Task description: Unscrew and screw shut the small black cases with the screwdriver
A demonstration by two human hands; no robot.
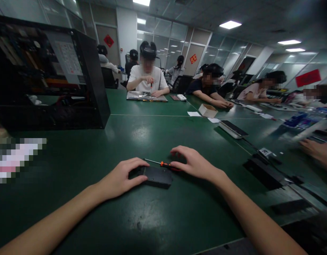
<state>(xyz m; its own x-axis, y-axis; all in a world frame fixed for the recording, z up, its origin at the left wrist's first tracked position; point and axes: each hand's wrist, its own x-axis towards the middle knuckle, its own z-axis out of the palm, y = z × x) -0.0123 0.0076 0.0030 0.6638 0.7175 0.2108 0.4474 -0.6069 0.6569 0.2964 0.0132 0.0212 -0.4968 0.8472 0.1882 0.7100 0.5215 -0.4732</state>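
Observation:
A dark flat phone-sized device (157, 175) lies on the green table (142, 219) in front of me. My left hand (121, 177) rests on its left end, fingers curled over the edge, gripping it. My right hand (193, 163) lies just right of the device, fingers closed on the orange handle of a small screwdriver (165, 164). The thin metal shaft points left, low over the device's far edge.
A big black open computer case (49, 78) stands at the far left. Several people sit working across the table and along its right side. A small cardboard box (207, 110), a phone (234, 128) and dark parts (261, 171) lie to my right, where another person's hand (316, 150) rests.

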